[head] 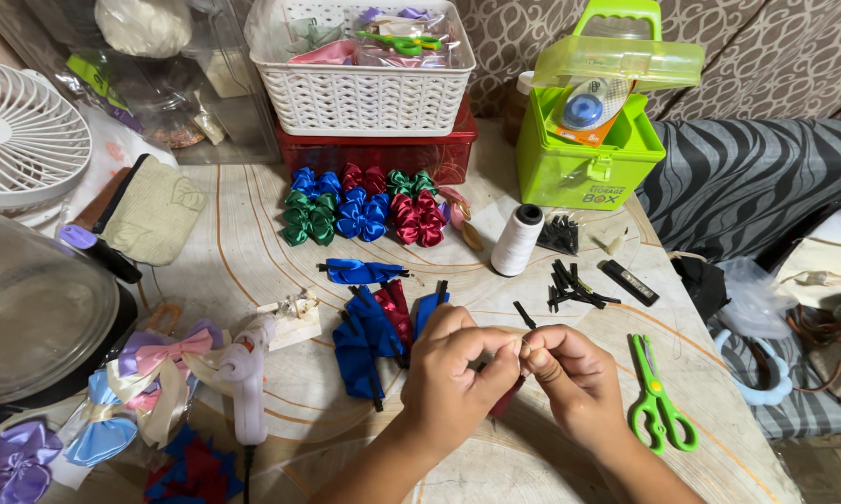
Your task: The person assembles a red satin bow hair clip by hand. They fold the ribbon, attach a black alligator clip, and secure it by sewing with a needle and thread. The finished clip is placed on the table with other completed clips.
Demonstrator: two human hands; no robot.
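My left hand (pixel 458 369) and my right hand (pixel 574 378) meet fingertip to fingertip over the table, pinching something very small between them, perhaps a thread or needle; I cannot make it out. A dark red ribbon piece (pixel 506 399) shows just under my left hand. Blue and red folded ribbon pieces (pixel 376 338) lie right beside my left hand. A white thread spool (pixel 517 240) stands beyond my hands. Green scissors (pixel 658 397) lie to the right of my right hand.
Finished bows in green, blue and red (pixel 360 207) sit mid-table. A white glue gun (pixel 246 373) and pastel bows (pixel 150 383) lie at left. Black hair clips (pixel 574 285), a green storage box (pixel 588 140), stacked baskets (pixel 364 89) and a fan (pixel 19 140) surround the table (pixel 252 243).
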